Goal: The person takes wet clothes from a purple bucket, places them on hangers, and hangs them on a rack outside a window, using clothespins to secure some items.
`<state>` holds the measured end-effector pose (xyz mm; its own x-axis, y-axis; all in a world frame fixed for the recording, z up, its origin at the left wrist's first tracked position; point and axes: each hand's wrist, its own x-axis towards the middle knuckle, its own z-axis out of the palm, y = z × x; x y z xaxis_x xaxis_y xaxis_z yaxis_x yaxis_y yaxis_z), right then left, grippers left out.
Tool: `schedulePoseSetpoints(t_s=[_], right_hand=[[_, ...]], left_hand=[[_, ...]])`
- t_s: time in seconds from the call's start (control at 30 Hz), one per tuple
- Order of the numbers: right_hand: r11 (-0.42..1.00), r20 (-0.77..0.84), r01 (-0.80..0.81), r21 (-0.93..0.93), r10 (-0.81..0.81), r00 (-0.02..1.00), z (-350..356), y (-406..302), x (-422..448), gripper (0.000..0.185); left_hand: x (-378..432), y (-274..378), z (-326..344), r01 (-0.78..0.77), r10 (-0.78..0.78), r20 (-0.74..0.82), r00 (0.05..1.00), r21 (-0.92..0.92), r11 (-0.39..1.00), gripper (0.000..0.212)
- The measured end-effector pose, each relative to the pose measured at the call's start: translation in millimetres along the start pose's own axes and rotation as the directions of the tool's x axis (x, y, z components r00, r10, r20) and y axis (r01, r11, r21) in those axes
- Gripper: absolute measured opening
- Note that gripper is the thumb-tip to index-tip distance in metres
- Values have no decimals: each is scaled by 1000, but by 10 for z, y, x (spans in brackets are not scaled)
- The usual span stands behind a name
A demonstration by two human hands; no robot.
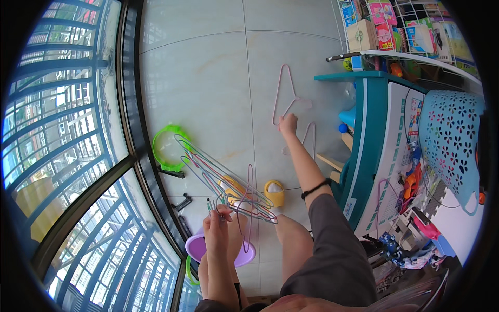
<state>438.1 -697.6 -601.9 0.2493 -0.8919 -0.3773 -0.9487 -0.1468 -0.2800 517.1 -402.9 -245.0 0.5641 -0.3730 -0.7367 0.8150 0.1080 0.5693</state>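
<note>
My left hand point(216, 230) is closed around the hooks of several clothes hangers point(218, 171), which fan out in green, red, grey and blue. A darker pink hanger point(249, 195) hangs across that bunch. My right hand point(288, 124) reaches forward with its fingers closed on the lower corner of a pale pink hanger point(276, 91). I cannot tell whether that hanger is raised off the tiled floor. Close to my right forearm, another pale pink hanger point(313, 136) lies on the floor, partly hidden by the arm.
A bright green ring-shaped object point(154, 150) lies by the window frame point(134, 117). Below my left hand is a purple basin point(195, 246). At right stand a teal desk point(360, 156), a light blue perforated basket point(448, 132) and a white wire rack point(413, 54) holding books.
</note>
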Motion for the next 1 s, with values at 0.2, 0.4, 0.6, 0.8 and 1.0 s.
schedulePoseSetpoints(t_s=[0.2, 0.4, 0.6, 0.8, 1.0], right_hand=[[995, -10, -97, 20, 97, 995, 231, -267, -8, 29], [929, 144, -170, 330, 129, 981, -17, 103, 93, 18], [867, 19, 319, 384, -353, 935, -1496, -271, -795, 9], [786, 74, 541, 299, -585, 808, -2887, -399, -1353, 10], [560, 263, 807, 189, -820, 508, -3072, -683, -1535, 14]], left_hand=[[-85, 49, -146, -74, 75, -7, 997, 92, 993, 20], [44, 80, -129, -88, 93, -36, 995, 106, 990, 14], [43, 105, -209, -181, 181, 23, 983, 28, 983, 23], [46, 186, -289, -256, 244, -107, 964, -112, 960, 23], [-3, 134, -347, -214, 215, -69, 974, 23, 977, 24]])
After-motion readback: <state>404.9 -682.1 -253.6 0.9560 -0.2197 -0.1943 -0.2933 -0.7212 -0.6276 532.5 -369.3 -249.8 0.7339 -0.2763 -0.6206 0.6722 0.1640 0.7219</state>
